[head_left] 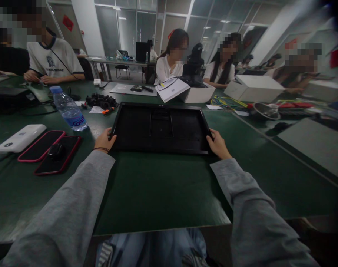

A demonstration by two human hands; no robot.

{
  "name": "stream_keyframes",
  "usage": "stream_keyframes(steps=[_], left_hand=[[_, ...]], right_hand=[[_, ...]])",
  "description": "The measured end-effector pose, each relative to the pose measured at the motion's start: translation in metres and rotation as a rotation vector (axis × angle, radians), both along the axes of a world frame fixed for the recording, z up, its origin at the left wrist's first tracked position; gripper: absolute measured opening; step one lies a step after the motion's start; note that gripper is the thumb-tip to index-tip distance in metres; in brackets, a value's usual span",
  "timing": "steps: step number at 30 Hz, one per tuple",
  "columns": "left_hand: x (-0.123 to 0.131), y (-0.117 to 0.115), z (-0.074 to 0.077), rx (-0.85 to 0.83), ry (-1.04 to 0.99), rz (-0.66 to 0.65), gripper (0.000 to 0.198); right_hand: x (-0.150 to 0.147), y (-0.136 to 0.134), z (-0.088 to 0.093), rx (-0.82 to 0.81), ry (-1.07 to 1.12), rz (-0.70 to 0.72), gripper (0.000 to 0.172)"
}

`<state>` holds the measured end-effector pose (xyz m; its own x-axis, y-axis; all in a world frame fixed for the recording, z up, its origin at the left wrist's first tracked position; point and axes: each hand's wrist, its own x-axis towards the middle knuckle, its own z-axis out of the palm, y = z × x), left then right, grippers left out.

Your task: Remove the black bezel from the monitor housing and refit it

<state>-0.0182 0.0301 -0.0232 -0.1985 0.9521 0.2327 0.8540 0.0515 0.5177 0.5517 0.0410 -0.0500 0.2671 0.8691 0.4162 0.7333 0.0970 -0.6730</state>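
Note:
A black rectangular tray-like panel (182,129) with a raised rim lies level over the green table, and a rectangular outline shows in its middle. My left hand (104,141) is closed around its left end, thumb on top of the rim. At the opposite end my right hand (218,144) grips the rim the same way, thumb on top and fingers beneath. Whether the panel touches the tabletop, I cannot tell. A clear plastic water bottle (70,111) with a blue cap stands beyond my left hand, tilted in the view.
Left of me lie a white device (21,138), a pink-edged phone (42,145) and a red-edged phone (59,154) with a small black object on it. Black cables (99,102) and an open white box (196,92) sit behind the panel. Several people sit across the table (160,193).

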Motion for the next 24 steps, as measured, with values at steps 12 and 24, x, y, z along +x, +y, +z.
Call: stream_keyframes(steps=[12,24], left_hand=[[-0.013,0.001,0.0,0.006,-0.046,0.201,0.051],[0.001,-0.006,0.012,-0.132,0.056,0.261,0.051]], right_hand=[[-0.017,0.009,-0.008,0.025,0.215,0.188,0.064],[-0.024,0.011,-0.012,0.028,-0.029,0.065,0.063]])
